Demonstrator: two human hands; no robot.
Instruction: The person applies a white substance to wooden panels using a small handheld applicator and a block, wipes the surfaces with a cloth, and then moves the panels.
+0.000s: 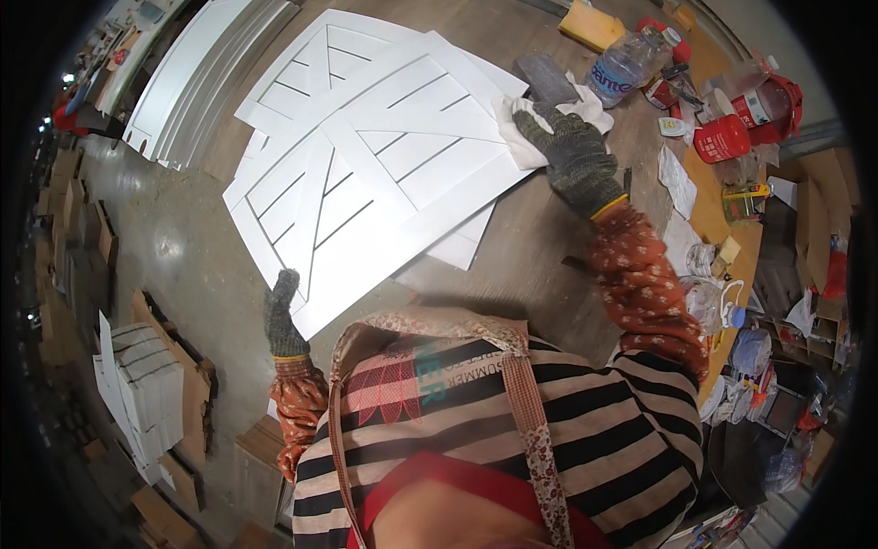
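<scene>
A large white panel [366,197] with dark grooves in slanted patterns lies at an angle over the table, its near left end jutting past the table. My left hand [285,316], in a dark grey knit glove, grips its near left edge; some fingers are hidden by the panel. My right hand [578,157], gloved the same with a yellow cuff band, is closed on a white cloth [518,137] at the panel's right end. Beneath is another grooved white panel [334,46], partly covered.
Beside the cloth are a dark grey block [543,77] and a clear plastic bottle [631,64]. Farther right stand a red container [721,139] and a yellow sponge-like block [593,26]. White panels [197,82] are stacked at the far left; cardboard-edged stacks [146,384] sit on the floor.
</scene>
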